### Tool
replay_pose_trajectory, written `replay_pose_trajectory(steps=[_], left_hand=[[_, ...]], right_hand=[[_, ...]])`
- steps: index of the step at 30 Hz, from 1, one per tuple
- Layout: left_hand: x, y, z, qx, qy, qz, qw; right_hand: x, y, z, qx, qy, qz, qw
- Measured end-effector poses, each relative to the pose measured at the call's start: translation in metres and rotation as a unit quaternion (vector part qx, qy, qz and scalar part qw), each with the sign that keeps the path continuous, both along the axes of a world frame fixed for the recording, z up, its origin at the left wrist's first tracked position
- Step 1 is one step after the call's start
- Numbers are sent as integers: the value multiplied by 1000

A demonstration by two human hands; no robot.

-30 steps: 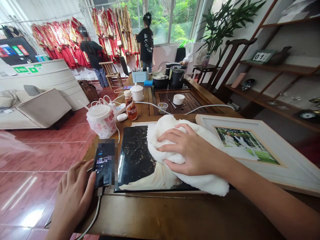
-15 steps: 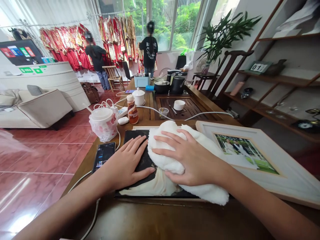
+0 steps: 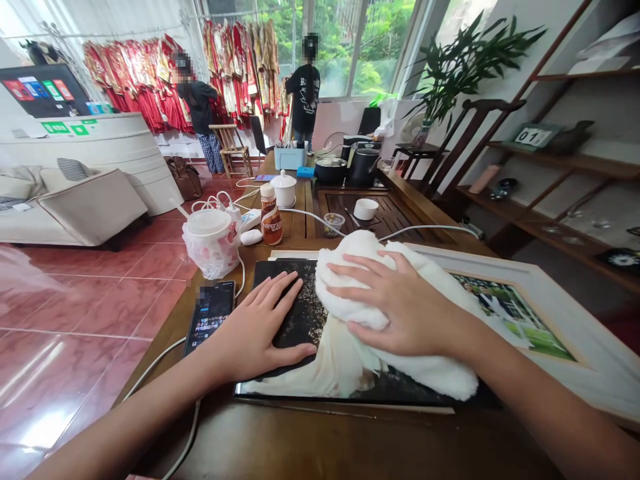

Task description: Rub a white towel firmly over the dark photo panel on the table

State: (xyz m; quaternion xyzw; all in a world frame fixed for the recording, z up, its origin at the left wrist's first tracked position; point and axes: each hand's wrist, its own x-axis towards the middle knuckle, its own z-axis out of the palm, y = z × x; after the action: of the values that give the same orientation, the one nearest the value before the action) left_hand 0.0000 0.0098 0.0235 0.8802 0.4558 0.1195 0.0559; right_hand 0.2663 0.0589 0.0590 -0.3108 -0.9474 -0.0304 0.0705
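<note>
A dark glossy photo panel [image 3: 300, 320] lies flat on the wooden table [image 3: 310, 440] in front of me. My left hand [image 3: 255, 330] rests flat on the panel's left part, fingers stretched out. My right hand [image 3: 400, 303] presses down on a fluffy white towel [image 3: 435, 373] that covers the panel's right part, fingers spread over the cloth. A phone [image 3: 210, 317] on a white cable lies just left of my left hand.
A white-framed photo [image 3: 545, 313] leans at the right. Behind the panel stand a bagged cup [image 3: 210, 240], a brown bottle [image 3: 271, 223], a power strip, a tea tray [image 3: 380, 213] and kettles. Two people stand by racks of red garments. Shelves line the right wall.
My left hand left the phone and came to lie flat on the panel. My right hand and the towel shifted slightly to the right.
</note>
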Motion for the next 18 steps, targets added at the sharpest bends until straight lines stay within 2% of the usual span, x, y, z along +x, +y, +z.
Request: replay_pose_trajectory(steps=[4,6,9,14,16,18], left_hand=[[-2,-1,-1,6,-9,-12,1000],[-3,-1,-1,9,-11,-17,1000],[-4,-1,-2,6,-11,-10,1000],[-5,-1,-3,-3,-12,-4,1000],[-4,-2,-3,0,-15,-2,1000],[-4,-2,-2,5,-19,0,1000]], right_hand=[[-13,-22,6,-40,-4,81,996],[-16,-27,8,-56,-4,100,993],[-12,-17,6,-53,-9,74,996],[8,14,2,4,-8,-28,1000],[9,15,2,6,-5,-32,999],[4,5,5,-11,-7,-1,1000]])
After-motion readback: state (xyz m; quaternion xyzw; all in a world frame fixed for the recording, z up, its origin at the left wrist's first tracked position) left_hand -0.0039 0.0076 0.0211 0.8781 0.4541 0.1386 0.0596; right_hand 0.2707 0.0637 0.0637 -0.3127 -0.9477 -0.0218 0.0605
